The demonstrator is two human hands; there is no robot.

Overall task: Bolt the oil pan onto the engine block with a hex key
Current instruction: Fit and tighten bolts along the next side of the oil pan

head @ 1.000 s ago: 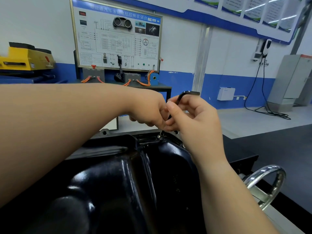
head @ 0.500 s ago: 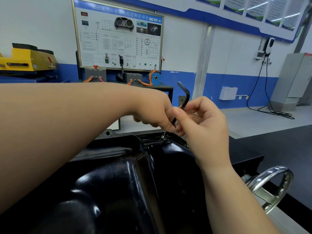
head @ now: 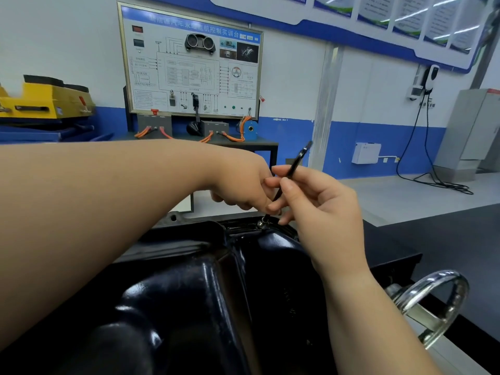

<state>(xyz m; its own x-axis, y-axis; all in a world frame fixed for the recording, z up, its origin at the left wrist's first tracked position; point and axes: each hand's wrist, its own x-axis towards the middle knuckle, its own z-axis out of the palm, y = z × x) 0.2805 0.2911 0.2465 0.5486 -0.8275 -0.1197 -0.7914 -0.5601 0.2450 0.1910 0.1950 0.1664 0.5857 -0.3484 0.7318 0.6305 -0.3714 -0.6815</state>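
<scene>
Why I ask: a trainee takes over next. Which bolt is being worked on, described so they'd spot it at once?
Find the glossy black oil pan filling the foreground and follow it to its far rim. The bolt is the small silver head there. It alone has the black hex key standing in it, pinched by the right hand.

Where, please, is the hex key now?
Head view, centre: the right hand pinches the hex key, tip in a bolt at the oil pan's far rim.
</scene>
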